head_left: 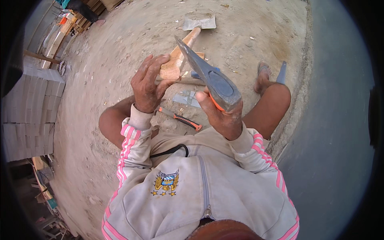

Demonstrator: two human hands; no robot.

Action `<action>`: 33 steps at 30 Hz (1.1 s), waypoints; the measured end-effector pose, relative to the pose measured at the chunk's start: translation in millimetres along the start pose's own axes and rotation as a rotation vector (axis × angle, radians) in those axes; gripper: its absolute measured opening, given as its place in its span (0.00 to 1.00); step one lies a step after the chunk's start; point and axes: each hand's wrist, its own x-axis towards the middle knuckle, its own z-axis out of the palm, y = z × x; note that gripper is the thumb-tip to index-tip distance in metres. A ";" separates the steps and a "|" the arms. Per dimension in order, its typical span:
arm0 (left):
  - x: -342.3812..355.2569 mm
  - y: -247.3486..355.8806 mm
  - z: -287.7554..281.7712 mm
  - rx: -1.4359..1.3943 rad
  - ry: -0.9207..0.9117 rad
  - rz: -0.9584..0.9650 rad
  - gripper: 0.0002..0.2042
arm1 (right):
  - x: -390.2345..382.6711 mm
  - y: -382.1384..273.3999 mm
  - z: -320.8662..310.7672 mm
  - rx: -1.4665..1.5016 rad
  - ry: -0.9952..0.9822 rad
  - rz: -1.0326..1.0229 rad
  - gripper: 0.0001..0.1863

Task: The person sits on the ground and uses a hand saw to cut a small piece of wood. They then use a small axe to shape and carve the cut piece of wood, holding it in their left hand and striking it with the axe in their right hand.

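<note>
My left hand [149,82] has its thumb and fingers round the near end of a pale wooden handle [176,62]. The handle runs away from me towards a broad whitish metal blade [200,23] at the far end. In my right hand [223,118] is an axe [218,82], its grey head up and its narrow end pointing to the far left. A bit of orange shows below the head; the rest of its handle is hidden. On the ground between my legs lies a hammer [182,119] with an orange and black grip.
A grey taped sheet [187,98], a wooden strip [192,81] and a blue object [206,73] lie beyond the hammer. A grey blade-like tool [281,73] is beside my right foot. Grey blocks [32,96] are stacked at left; a smooth grey surface [332,120] borders the right.
</note>
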 end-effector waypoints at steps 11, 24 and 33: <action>-7.2 -13.8 1.0 0.026 0.063 -0.027 0.29 | 12.6 -0.1 15.9 0.069 -0.089 0.018 0.14; -16.3 -24.7 0.0 0.081 0.108 -0.048 0.27 | 17.9 2.4 27.1 -0.003 -0.104 -0.067 0.13; -11.6 -20.6 2.0 0.083 0.141 -0.072 0.27 | 23.0 10.3 28.0 -0.086 -0.127 -0.023 0.12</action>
